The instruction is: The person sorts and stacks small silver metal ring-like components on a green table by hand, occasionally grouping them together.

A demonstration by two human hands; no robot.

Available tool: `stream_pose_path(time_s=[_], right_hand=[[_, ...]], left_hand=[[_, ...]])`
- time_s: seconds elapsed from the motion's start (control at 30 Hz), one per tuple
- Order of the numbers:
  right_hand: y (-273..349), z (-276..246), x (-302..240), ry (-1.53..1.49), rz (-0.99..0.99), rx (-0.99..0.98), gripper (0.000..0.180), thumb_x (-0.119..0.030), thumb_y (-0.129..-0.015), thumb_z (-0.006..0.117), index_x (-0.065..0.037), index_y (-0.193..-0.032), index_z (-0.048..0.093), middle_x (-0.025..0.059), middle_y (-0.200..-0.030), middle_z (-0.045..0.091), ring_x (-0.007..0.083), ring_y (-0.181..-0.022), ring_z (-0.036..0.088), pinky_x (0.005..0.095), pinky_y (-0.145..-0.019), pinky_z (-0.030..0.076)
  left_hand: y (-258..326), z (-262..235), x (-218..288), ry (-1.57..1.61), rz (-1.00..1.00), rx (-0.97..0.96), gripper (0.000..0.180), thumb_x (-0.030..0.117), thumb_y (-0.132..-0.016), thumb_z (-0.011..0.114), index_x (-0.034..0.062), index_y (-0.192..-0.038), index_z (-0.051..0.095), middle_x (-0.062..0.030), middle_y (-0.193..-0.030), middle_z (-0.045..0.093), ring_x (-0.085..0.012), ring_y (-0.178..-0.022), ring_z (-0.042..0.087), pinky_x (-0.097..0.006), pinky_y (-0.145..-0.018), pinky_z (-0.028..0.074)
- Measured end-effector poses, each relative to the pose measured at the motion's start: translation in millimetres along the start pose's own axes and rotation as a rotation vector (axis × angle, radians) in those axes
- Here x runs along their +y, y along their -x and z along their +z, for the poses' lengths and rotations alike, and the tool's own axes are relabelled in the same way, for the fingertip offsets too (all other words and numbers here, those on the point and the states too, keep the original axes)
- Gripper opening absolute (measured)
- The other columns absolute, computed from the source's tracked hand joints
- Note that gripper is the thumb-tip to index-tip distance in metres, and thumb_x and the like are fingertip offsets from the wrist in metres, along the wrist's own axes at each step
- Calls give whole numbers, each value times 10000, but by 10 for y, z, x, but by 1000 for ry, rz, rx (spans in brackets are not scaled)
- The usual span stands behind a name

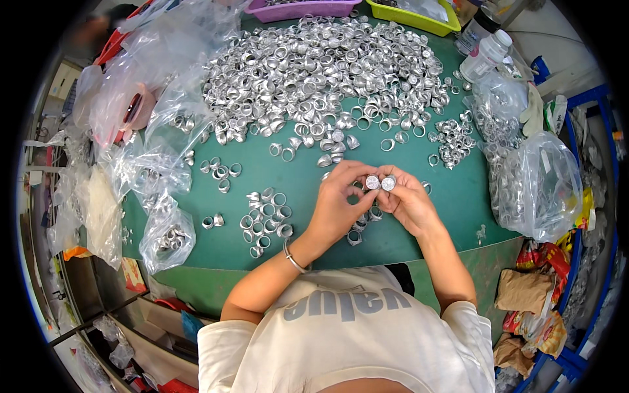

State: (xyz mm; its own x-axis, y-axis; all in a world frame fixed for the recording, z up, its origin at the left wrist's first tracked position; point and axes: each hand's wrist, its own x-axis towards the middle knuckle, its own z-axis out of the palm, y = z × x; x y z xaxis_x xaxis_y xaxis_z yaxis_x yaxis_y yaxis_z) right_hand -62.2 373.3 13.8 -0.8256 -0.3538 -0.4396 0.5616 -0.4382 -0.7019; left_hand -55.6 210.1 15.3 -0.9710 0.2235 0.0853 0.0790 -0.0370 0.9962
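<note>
Two silver rings [388, 183]: left hand [336, 202] and right hand [415, 206] pinch one each above the green table [259, 171] beside blue shelving [590, 97].

A green-topped table [262, 169] stands between blue shelving [591, 96] and what may be open drawers [154, 346].

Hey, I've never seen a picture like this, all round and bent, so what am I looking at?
There's no machine: the left hand and right hand are a person's own, bare. A wide fisheye camera worn on the head looks down, which bends straight edges. On the green table lies a big heap of silvery rings, with a smaller cluster of rings nearer the person and clear plastic bags at both sides. The fingers hold two rings side by side, round faces up.
</note>
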Motion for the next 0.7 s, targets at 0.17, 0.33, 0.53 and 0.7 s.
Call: stream_pose_path(time_s=[0.17,0.33,0.53,0.7], right_hand=[[2,8,57,273,-7,-36,183,-69,-929,475,-37,-1108,496,-2,-732,532,39,-563,433,186,-486,313],[-6,-27,-45,536,-52,-44,234,-93,-936,488,-49,-1166,484,2,-725,545,84,-626,507,230,-531,395],[-500,-613,-302,1399,-638,564,196,-109,-827,646,-6,-979,577,148,-918,579,311,-856,583,395,-749,462],[-636,-724,-311,1629,-741,433,148,-56,-794,663,23,-896,591,168,-899,554,350,-831,552,405,-728,448]], left_hand=[[41,-48,93,-201,-14,-119,382,-79,-764,675,39,-1124,621,-69,-1098,538,-151,-952,581,-239,-705,544],[42,-241,31,-269,-20,-94,361,-11,-768,706,61,-1112,623,-53,-1067,591,-154,-953,588,-237,-708,533],[131,-1181,3,-651,-50,315,299,-16,-771,674,46,-1059,621,-76,-940,610,-174,-830,609,-245,-661,495],[262,-1934,-163,-829,72,492,292,-71,-786,598,21,-1063,573,-150,-1001,551,-306,-819,585,-366,-707,490]])
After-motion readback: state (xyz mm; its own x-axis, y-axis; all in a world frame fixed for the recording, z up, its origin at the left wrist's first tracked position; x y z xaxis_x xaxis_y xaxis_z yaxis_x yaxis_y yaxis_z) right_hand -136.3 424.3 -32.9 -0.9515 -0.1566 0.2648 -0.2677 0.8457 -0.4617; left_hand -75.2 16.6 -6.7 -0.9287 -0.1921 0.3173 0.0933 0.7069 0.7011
